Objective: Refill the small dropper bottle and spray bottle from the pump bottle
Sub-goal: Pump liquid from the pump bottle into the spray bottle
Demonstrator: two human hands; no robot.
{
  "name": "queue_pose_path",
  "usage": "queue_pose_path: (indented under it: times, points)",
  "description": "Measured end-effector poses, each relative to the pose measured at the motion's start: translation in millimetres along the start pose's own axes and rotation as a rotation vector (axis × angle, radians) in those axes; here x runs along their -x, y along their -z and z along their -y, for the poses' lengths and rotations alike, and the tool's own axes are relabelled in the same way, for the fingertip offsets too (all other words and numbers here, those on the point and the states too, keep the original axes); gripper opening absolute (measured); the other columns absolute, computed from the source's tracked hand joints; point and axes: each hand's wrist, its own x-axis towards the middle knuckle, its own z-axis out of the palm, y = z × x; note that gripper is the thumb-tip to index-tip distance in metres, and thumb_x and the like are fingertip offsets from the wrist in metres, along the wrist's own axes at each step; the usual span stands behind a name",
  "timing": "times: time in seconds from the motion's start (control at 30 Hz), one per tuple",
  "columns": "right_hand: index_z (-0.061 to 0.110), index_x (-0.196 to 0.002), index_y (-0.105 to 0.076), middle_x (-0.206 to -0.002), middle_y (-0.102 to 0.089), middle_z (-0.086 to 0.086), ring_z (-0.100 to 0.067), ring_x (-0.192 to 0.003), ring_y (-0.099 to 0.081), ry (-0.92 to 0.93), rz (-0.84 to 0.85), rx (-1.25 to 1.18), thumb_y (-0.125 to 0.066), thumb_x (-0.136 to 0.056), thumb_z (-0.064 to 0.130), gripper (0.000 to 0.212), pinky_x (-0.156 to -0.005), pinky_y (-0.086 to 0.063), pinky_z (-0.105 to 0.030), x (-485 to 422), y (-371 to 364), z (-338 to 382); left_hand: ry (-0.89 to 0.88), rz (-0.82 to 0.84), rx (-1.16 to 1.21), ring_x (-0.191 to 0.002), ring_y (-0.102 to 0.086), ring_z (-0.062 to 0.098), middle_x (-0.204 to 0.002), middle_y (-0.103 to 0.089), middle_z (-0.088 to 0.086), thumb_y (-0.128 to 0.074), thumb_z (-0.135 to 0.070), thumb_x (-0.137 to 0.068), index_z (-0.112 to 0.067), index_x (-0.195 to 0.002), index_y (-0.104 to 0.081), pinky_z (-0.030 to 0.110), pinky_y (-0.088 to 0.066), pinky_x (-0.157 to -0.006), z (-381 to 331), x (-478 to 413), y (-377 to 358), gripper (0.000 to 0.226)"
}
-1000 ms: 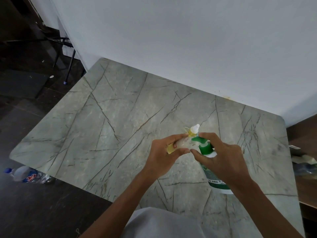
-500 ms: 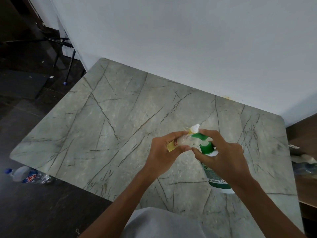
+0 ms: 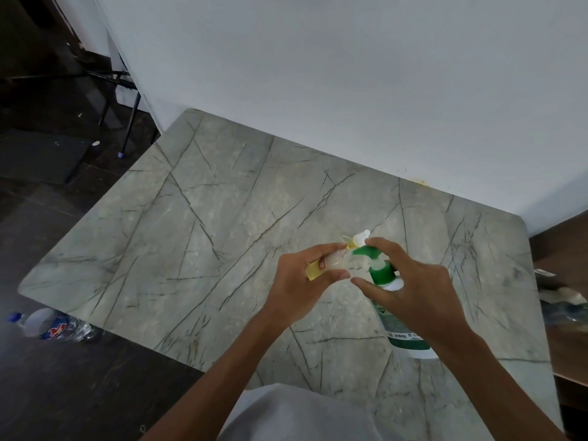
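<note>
Above the veined grey tabletop [image 3: 222, 218] by a white wall [image 3: 318, 74], grips the tilted dropper bottle [image 3: 331, 261] in the left hand [image 3: 299, 281], neck at the green spout [image 3: 366, 251]; curls the right hand [image 3: 420, 291] over the head of the standing pump bottle [image 3: 383, 272].

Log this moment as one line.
step: dropper refill | left hand holds small dropper bottle, tilted, mouth at nozzle | right hand curled over head of pump bottle, upright on table
</note>
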Motion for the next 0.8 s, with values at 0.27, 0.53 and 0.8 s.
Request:
queue_pose_path:
  times: [0.27, 0.53, 0.8]
  points:
    - [0.027, -0.124, -0.046, -0.083, -0.071, 0.004, -0.008, -0.055, -0.062, -0.004, -0.036, -0.003, -0.065, -0.072, 0.054, 0.061, -0.051, -0.051, -0.017, -0.8, 1.6, 4.3, -0.024, -0.013, 0.042, -0.092, -0.067, -0.002, -0.103, -0.069, -0.018, -0.080, -0.021, -0.077, -0.018, -0.118, -0.068, 0.014, -0.053, -0.078, -4.6, 0.0, -3.2, 0.042]
    - [0.019, -0.113, -0.058, -0.080, -0.071, 0.002, -0.008, -0.054, -0.062, -0.001, -0.053, -0.010, -0.073, -0.070, 0.046, 0.053, -0.053, -0.043, -0.007, 0.3, 0.8, 2.8, -0.012, -0.014, -0.020, -0.088, -0.066, -0.002, -0.101, -0.068, -0.019, -0.080, -0.029, -0.075, -0.021, -0.117, -0.069, 0.016, -0.055, -0.075, 0.0, 5.3, -6.4, 0.044]
    - [0.026, -0.122, -0.048, -0.083, -0.070, 0.006, -0.008, -0.057, -0.063, 0.025, -0.021, 0.037, -0.067, -0.071, 0.057, 0.062, -0.051, -0.053, -0.020, 0.4, 7.9, 4.4, -0.017, -0.012, 0.007, -0.089, -0.066, -0.005, -0.099, -0.066, -0.026, -0.079, -0.024, -0.078, -0.019, -0.119, -0.068, 0.010, -0.052, -0.073, -2.3, 4.5, -4.9, 0.043]
